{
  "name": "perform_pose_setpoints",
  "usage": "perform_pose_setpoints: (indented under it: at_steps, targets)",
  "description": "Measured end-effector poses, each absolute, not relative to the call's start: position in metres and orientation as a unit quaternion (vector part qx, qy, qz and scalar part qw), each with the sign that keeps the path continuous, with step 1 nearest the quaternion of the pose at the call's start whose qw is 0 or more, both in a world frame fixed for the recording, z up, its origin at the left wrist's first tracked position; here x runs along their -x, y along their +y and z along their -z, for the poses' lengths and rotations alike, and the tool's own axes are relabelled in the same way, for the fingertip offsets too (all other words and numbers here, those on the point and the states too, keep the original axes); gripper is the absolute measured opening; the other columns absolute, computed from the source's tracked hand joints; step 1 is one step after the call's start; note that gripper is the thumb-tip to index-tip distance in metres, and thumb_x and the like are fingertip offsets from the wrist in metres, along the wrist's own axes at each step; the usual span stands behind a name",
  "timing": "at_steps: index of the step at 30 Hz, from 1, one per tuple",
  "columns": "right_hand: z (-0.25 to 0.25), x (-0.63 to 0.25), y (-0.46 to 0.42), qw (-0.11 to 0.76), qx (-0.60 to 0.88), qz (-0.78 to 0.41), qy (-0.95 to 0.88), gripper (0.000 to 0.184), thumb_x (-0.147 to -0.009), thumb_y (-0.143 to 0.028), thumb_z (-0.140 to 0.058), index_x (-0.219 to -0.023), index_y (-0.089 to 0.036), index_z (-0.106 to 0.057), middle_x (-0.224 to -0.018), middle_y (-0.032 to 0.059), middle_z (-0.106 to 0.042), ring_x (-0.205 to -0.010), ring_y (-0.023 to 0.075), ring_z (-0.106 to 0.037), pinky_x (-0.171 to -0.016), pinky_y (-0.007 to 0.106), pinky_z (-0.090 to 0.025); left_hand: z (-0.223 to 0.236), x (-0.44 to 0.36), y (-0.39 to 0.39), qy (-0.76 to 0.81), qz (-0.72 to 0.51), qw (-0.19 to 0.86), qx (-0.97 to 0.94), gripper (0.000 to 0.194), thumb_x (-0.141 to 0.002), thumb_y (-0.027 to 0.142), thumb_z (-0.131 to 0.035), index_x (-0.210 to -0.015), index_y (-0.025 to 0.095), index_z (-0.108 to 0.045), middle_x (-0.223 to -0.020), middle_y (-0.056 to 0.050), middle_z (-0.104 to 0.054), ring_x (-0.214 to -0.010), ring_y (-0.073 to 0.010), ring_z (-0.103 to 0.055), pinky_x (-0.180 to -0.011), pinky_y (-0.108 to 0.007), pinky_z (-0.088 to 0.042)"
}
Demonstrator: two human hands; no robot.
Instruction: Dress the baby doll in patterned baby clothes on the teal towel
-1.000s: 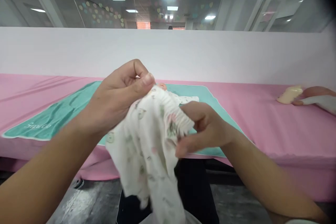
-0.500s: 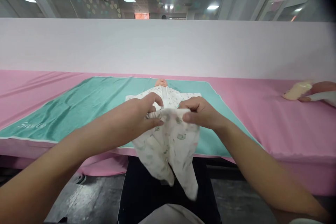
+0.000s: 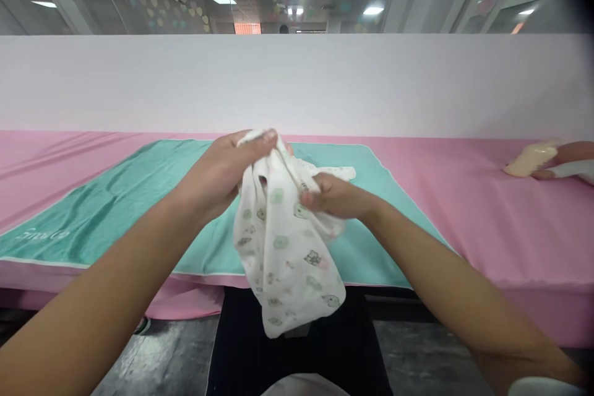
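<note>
Between my two hands hangs a pair of white baby pants [image 3: 288, 260] with small green and grey animal prints, the legs drooping toward my lap. My left hand [image 3: 232, 164] is closed on the waistband, raised higher. Lower down, my right hand [image 3: 336, 195] pinches the cloth at its side. Behind them a white printed baby top [image 3: 341, 171] lies on the green towel [image 3: 385, 216]; one sleeve shows at the right. Of the doll seen there before, only a sliver is visible behind my left fingers, mostly hidden by the pants and hands.
The towel lies over a pink-covered table [image 3: 487, 216] against a white wall panel [image 3: 297, 83], with glass above. At the far right lies a beige doll part [image 3: 531, 158] beside a white-sleeved arm [image 3: 573, 170]. My dark-trousered legs are under the table's front edge.
My left hand has lifted the waistband up and turned it, so the pants now hang gathered and twisted. My right hand stays at about the same height, holding the side.
</note>
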State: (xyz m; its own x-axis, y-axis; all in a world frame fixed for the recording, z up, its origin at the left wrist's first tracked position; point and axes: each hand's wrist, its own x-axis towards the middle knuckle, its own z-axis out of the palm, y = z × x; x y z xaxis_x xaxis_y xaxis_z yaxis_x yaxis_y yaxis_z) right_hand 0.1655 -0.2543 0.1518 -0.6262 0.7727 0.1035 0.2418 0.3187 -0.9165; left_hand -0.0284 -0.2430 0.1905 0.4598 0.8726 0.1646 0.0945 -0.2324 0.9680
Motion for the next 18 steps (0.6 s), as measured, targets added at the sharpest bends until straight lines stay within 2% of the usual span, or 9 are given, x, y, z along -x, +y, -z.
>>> perform_pose_setpoints:
  at_steps: [2, 3, 5, 7, 9, 11, 14, 15, 18]
  targets:
    - [-0.140, -0.166, -0.252, 0.197, 0.346, -0.504, -0.766, 0.037, -0.067, -0.054, -0.065, -0.073, -0.017, -0.065, -0.070, 0.0014, -0.063, -0.062, 0.0131, -0.058, -0.054, 0.023, -0.045, -0.183, 0.022, -0.239, 0.341, -0.389, 0.564, -0.644, 0.031, -0.078, 0.048, -0.055, -0.076, 0.017, -0.060, -0.070, -0.003, -0.061, -0.060, -0.0148, -0.058, -0.054, -0.026, -0.047]
    - [-0.136, -0.168, -0.249, 0.204, 0.354, -0.513, -0.755, 0.035, -0.066, -0.052, -0.067, -0.077, -0.018, -0.066, -0.073, 0.0018, -0.065, -0.064, 0.0138, -0.059, -0.056, 0.023, -0.046, -0.179, 0.019, -0.237, 0.341, -0.373, 0.587, -0.633, 0.033, -0.077, 0.050, -0.055, -0.078, 0.017, -0.061, -0.071, -0.004, -0.061, -0.061, -0.0157, -0.059, -0.054, -0.027, -0.047]
    - [-0.129, -0.173, -0.239, 0.309, 0.361, -0.531, -0.702, 0.036, -0.067, -0.051, -0.066, -0.084, -0.019, -0.066, -0.079, 0.0023, -0.066, -0.069, 0.0148, -0.061, -0.060, 0.025, -0.049, -0.171, 0.015, -0.231, 0.338, -0.315, 0.613, -0.641, 0.036, -0.073, 0.051, -0.058, -0.081, 0.017, -0.062, -0.073, -0.005, -0.062, -0.065, -0.0188, -0.061, -0.054, -0.028, -0.048]
    - [-0.124, -0.178, -0.228, 0.421, 0.343, -0.547, -0.637, 0.038, -0.069, -0.054, -0.063, -0.082, -0.019, -0.064, -0.077, 0.0023, -0.066, -0.068, 0.0151, -0.062, -0.061, 0.026, -0.050, -0.166, 0.014, -0.225, 0.328, -0.244, 0.610, -0.679, 0.034, -0.066, 0.046, -0.066, -0.083, 0.017, -0.064, -0.078, -0.006, -0.064, -0.071, -0.0220, -0.063, -0.057, -0.029, -0.049]
    - [-0.122, -0.180, -0.222, 0.459, 0.319, -0.560, -0.612, 0.040, -0.069, -0.057, -0.062, -0.078, -0.018, -0.064, -0.073, 0.0020, -0.065, -0.065, 0.0147, -0.062, -0.059, 0.026, -0.050, -0.163, 0.014, -0.219, 0.329, -0.223, 0.587, -0.705, 0.031, -0.061, 0.039, -0.072, -0.082, 0.017, -0.065, -0.080, -0.006, -0.065, -0.073, -0.0226, -0.063, -0.059, -0.029, -0.050]
    - [-0.122, -0.176, -0.222, 0.410, 0.309, -0.562, -0.648, 0.039, -0.065, -0.054, -0.067, -0.080, -0.018, -0.064, -0.075, 0.0020, -0.066, -0.067, 0.0149, -0.062, -0.060, 0.026, -0.050, -0.161, 0.014, -0.212, 0.341, -0.288, 0.567, -0.692, 0.029, -0.063, 0.038, -0.070, -0.082, 0.017, -0.064, -0.080, -0.005, -0.065, -0.071, -0.0205, -0.063, -0.059, -0.028, -0.049]
    - [-0.126, -0.167, -0.231, 0.283, 0.311, -0.541, -0.729, 0.038, -0.056, -0.041, -0.077, -0.084, -0.019, -0.066, -0.084, 0.0020, -0.067, -0.078, 0.0170, -0.063, -0.068, 0.027, -0.051, -0.159, 0.014, -0.205, 0.337, -0.368, 0.578, -0.645, 0.028, -0.071, 0.042, -0.063, -0.084, 0.017, -0.063, -0.079, -0.005, -0.064, -0.068, -0.0175, -0.061, -0.057, -0.026, -0.048]
    - [-0.127, -0.166, -0.232, 0.276, 0.315, -0.532, -0.736, 0.037, -0.056, -0.039, -0.078, -0.086, -0.020, -0.066, -0.086, 0.0021, -0.067, -0.081, 0.0176, -0.062, -0.070, 0.028, -0.050, -0.159, 0.015, -0.205, 0.333, -0.356, 0.592, -0.641, 0.030, -0.072, 0.044, -0.061, -0.085, 0.017, -0.063, -0.078, -0.005, -0.064, -0.067, -0.0174, -0.061, -0.057, -0.026, -0.048]
    - [-0.127, -0.175, -0.227, 0.359, 0.303, -0.534, -0.703, 0.034, -0.064, -0.043, -0.071, -0.090, -0.020, -0.065, -0.088, 0.0030, -0.067, -0.083, 0.0177, -0.062, -0.072, 0.030, -0.051, -0.161, 0.023, -0.206, 0.310, -0.245, 0.620, -0.678, 0.032, -0.072, 0.045, -0.062, -0.084, 0.015, -0.065, -0.079, -0.008, -0.064, -0.070, -0.0186, -0.061, -0.057, -0.026, -0.048]
